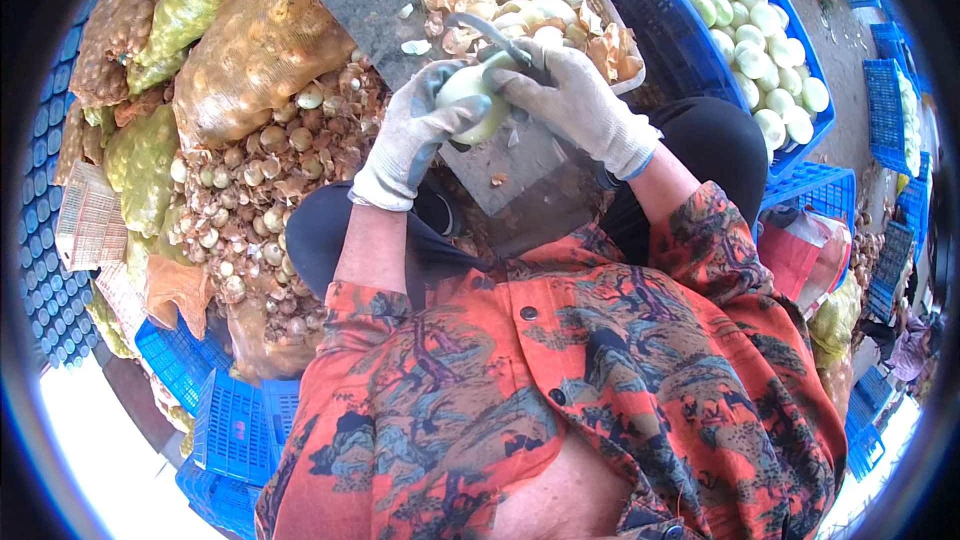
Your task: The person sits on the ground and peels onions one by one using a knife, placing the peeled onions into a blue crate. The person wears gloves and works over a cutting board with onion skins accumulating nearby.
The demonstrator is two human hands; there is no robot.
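Observation:
My left hand (415, 131), in a white knitted glove with grey coating, cradles a pale green-white peeled onion (459, 86). Its thumb lies across the near side of the onion. My right hand (566, 94), gloved the same way, grips a small curved knife (484, 28). The blade juts out to the left above the onion, and the right thumb rests against the onion's upper right side. How the handle sits in the palm is hidden by the fingers. Below both hands runs a worn grey board (499, 169) with scraps of peel on it.
Beyond the hands, a shallow tray (636, 79) overflows with onion skins. A blue plastic crate (652, 11) of peeled onions stands at right. Unpeeled onions (270, 165) and loose skins lie heaped at left, beside full mesh sacks (255, 52). More blue crates (236, 427) stand lower left.

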